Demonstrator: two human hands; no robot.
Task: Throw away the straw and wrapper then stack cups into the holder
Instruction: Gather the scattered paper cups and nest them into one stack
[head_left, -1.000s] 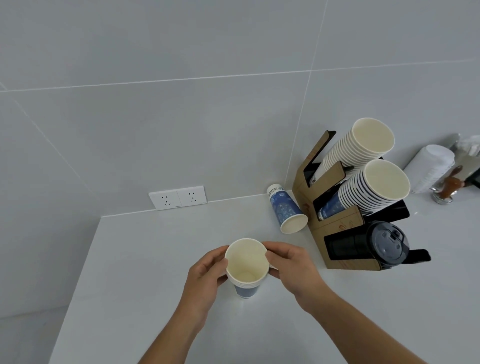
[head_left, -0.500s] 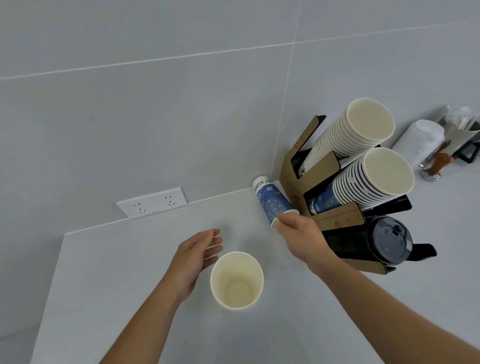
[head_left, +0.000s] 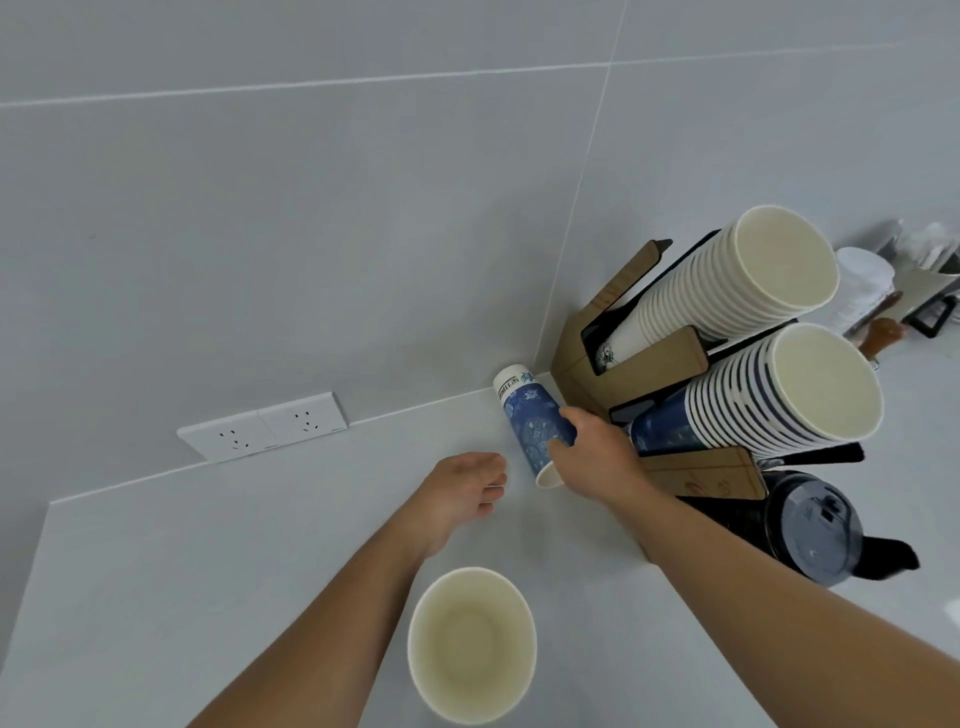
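A blue patterned cup (head_left: 535, 426) is seen lying on its side on the white desk (head_left: 182, 561), its base against the wall and its open mouth pointing toward six o'clock. It is clasped near the mouth by the right hand (head_left: 597, 457), whose fingers are wrapped over the cup's upper side, so the right grip is closed around this cup. The left hand (head_left: 460, 491) is held just beside it at nine o'clock, fingers loosely curled, palm down, grasping nothing; whether it touches the desk cannot be told.

At six o'clock from both hands, an upright cup (head_left: 472, 644) is stood on the desk, open and seen from above, with a cream interior. It is apart from both hands and lies between the two forearms.

At three o'clock from the lying cup, just beside it, a brown cardboard holder (head_left: 644, 364) is placed on the desk against the wall. Two tilted stacks are carried in it: an upper stack of white cups (head_left: 727, 291) and, below it, a stack of blue cups (head_left: 769, 400), both with mouths facing the camera. Under these, at the holder's bottom, a row of black lids (head_left: 810, 525) is lodged.

A double wall socket (head_left: 262, 426) is mounted low on the wall at ten o'clock from the left hand. Blurred items are seen at the far right edge.
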